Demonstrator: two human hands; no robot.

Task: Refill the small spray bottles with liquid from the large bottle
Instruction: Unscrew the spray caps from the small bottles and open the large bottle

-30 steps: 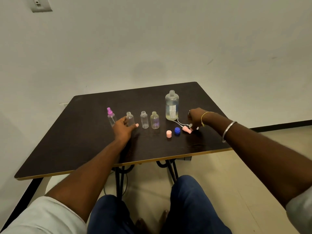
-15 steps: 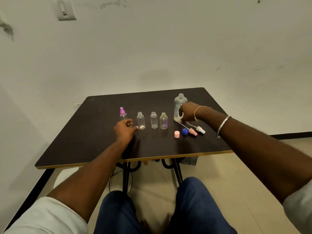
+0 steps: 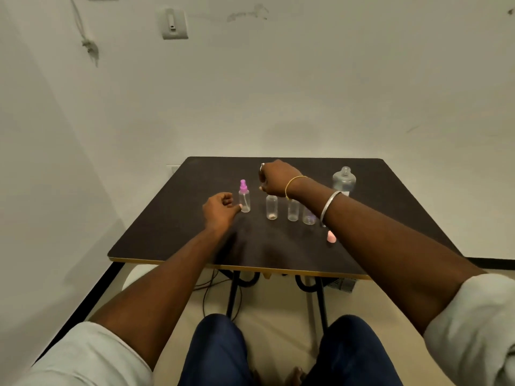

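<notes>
On the dark table (image 3: 167,232) a small spray bottle with a pink sprayer top (image 3: 244,200) stands left of three open small clear bottles (image 3: 271,208), (image 3: 293,210), (image 3: 308,217); my forearm partly hides the last. My left hand (image 3: 221,208) rests on the table with curled fingers, thumb tip at the base of the pink-topped bottle. My right hand (image 3: 278,178) hovers, fingers bent down, above the first open bottle; its palm side is hidden. The large clear bottle (image 3: 344,181) stands uncapped at the back right, untouched. A pink cap (image 3: 331,237) lies by my right forearm.
The table stands against a white wall with a switch plate (image 3: 174,23). Black metal table legs (image 3: 232,293) and cables (image 3: 211,288) show below the front edge. My knees in blue trousers sit under it.
My right hand has left the large bottle and crossed left to above the small bottles. The left hand has shifted slightly left to the pink-topped bottle. The camera has tilted and moved.
</notes>
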